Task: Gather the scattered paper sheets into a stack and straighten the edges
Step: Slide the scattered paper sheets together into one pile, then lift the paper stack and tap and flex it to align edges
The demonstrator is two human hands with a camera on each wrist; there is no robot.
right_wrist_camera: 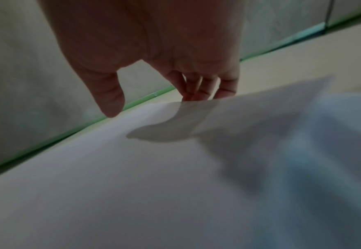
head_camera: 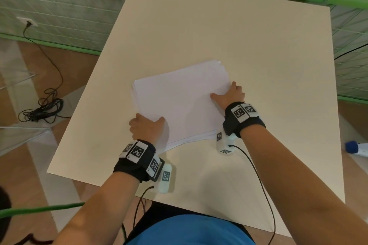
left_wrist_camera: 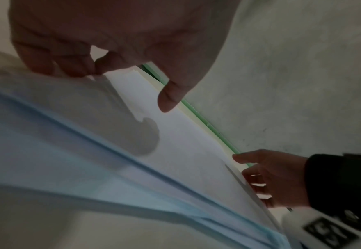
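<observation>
Our left hand [head_camera: 146, 127] has its fingers [left_wrist_camera: 66, 67] curled under the near left edge of the paper stack [head_camera: 179, 101], thumb on top, pinching it. Our right hand [head_camera: 231, 95] does the same at the right edge. The roughly gathered sheets lie mid-counter [head_camera: 258, 45], edges slightly fanned.
</observation>
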